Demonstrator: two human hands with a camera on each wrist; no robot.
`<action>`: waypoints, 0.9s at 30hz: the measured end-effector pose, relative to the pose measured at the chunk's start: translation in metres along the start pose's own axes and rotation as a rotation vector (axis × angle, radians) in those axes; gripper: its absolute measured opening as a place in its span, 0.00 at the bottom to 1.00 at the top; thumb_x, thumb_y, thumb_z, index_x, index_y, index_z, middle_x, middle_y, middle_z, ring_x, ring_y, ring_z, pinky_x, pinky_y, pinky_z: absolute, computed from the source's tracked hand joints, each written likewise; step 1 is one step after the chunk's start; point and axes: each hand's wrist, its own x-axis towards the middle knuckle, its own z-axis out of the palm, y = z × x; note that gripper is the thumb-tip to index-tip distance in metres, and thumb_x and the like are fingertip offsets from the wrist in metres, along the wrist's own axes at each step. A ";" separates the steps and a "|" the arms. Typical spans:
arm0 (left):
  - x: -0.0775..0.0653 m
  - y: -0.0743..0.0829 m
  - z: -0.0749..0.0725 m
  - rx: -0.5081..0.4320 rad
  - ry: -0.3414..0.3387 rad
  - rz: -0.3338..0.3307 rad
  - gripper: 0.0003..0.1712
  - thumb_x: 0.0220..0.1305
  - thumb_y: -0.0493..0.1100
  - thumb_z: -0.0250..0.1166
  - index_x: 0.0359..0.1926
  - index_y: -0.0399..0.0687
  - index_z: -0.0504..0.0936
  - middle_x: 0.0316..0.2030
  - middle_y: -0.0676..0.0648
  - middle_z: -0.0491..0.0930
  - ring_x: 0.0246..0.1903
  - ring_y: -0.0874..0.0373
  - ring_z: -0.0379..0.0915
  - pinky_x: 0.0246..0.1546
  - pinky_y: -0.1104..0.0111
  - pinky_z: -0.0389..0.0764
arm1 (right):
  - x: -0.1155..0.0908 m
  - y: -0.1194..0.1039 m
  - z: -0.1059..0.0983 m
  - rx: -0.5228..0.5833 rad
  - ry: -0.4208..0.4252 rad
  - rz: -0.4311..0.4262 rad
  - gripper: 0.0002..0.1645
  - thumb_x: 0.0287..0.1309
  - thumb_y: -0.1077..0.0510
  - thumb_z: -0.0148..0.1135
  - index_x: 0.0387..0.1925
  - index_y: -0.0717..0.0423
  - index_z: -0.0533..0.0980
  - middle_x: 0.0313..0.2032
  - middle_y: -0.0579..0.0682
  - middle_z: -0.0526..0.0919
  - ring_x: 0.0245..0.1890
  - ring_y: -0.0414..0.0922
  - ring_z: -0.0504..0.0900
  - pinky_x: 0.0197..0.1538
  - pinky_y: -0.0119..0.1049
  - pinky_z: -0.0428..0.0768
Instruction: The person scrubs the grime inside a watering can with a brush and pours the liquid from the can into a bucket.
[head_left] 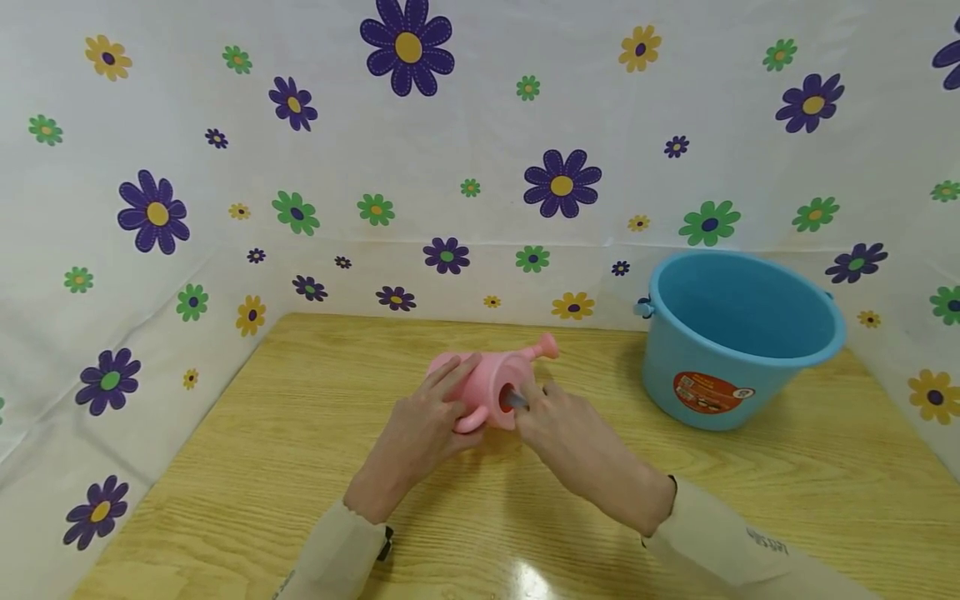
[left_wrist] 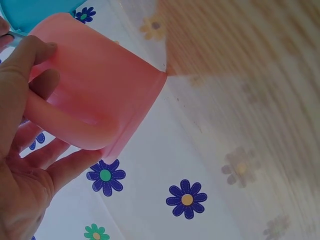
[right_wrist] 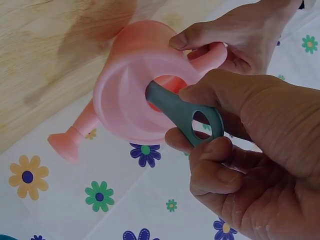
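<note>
A pink toy watering can (head_left: 480,385) lies tipped over on the wooden table, its top opening facing my right hand. My left hand (head_left: 423,429) holds it by the body and handle (left_wrist: 70,125). Between the thumb and fingers of my right hand (head_left: 562,433) is the grey-green handle of a tool (right_wrist: 172,106), with an oval hole at its end. The tool reaches into the can's opening (right_wrist: 172,82), and its far end is hidden inside. The spout with its flared head (right_wrist: 65,145) points away from me to the right in the head view.
A large blue bucket (head_left: 675,367) with a red-orange label stands at the right of the wooden table (head_left: 300,400). A white cloth with printed flowers (head_left: 337,167) hangs behind the table and along both sides.
</note>
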 end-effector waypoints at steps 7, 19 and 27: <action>0.000 -0.001 0.000 -0.002 0.007 0.003 0.20 0.53 0.45 0.79 0.16 0.46 0.77 0.66 0.42 0.78 0.66 0.43 0.75 0.39 0.64 0.90 | 0.006 0.004 0.008 0.071 -0.009 0.004 0.16 0.54 0.64 0.76 0.45 0.61 0.83 0.41 0.54 0.77 0.26 0.43 0.74 0.28 0.28 0.84; -0.001 0.001 0.000 0.014 -0.001 0.008 0.19 0.54 0.46 0.80 0.17 0.46 0.79 0.66 0.43 0.78 0.66 0.44 0.76 0.42 0.64 0.90 | 0.011 0.006 0.021 0.100 -0.001 -0.021 0.19 0.51 0.62 0.79 0.45 0.59 0.83 0.41 0.54 0.73 0.28 0.43 0.73 0.30 0.26 0.83; -0.002 0.000 0.000 -0.006 -0.006 -0.004 0.19 0.54 0.46 0.80 0.17 0.45 0.80 0.67 0.42 0.78 0.67 0.44 0.75 0.45 0.63 0.90 | 0.011 0.008 0.022 0.128 -0.023 -0.031 0.20 0.53 0.63 0.77 0.48 0.60 0.81 0.44 0.55 0.75 0.34 0.45 0.76 0.36 0.29 0.87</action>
